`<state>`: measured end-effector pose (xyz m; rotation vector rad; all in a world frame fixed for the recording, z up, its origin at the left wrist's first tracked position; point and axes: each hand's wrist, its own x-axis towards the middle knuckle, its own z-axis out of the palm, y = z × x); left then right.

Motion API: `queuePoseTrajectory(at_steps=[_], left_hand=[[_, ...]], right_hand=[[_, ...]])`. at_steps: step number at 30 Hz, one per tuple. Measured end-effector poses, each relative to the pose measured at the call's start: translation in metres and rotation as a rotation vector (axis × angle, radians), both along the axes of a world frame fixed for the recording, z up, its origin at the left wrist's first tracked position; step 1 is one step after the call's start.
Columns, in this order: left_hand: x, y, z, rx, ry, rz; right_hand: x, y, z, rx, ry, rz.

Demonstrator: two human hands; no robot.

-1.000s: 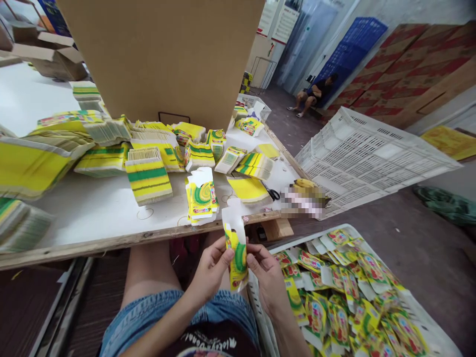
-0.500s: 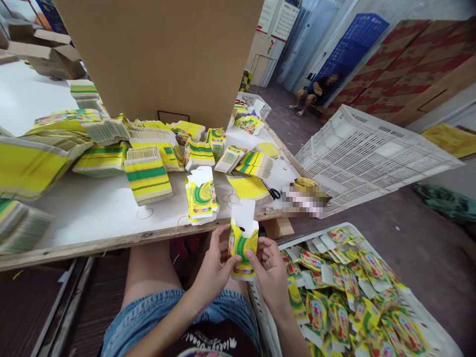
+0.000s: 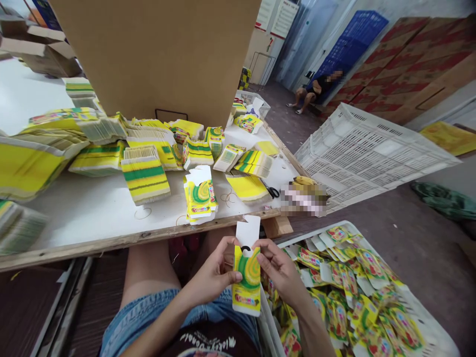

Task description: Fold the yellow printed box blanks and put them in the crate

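Over my lap I hold a small yellow-and-green carton (image 3: 247, 277) with a white hang tab sticking up. My left hand (image 3: 213, 272) pinches its left edge and my right hand (image 3: 277, 265) pinches its top right, near the tab's slot. Just ahead, on the edge of the white table (image 3: 92, 213), lies a short stack of flat cartons (image 3: 201, 196) of the same print. To my right a white crate (image 3: 427, 327) holds several folded cartons (image 3: 345, 297).
Bundles of flat yellow-green cartons (image 3: 145, 173) cover the table's back, under a tall brown cardboard sheet (image 3: 159, 54). Scissors (image 3: 271, 191) and loose rubber bands lie near the table's right corner. An upturned white crate (image 3: 364, 153) stands right. A person sits far back by a blue crate.
The carton went from edge-on to facing me and now sits lower and slightly right. Both hands shifted up its sides toward the tab.
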<state>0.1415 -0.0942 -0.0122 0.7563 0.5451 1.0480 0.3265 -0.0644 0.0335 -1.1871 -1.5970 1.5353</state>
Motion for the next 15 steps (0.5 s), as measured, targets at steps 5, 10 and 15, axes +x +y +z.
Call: queuePoseTrajectory(at_steps=[5, 10, 15], left_hand=[[-0.001, 0.001, 0.005, 0.008, 0.005, -0.028], [-0.003, 0.004, 0.01, 0.03, 0.091, 0.011], [0.0, 0.003, 0.006, 0.033, 0.106, -0.038]], right_hand=[[0.0, 0.004, -0.001, 0.234, -0.123, -0.028], [-0.001, 0.002, -0.015, 0.207, -0.073, -0.261], [0.003, 0.006, -0.009, 0.224, -0.124, -0.154]])
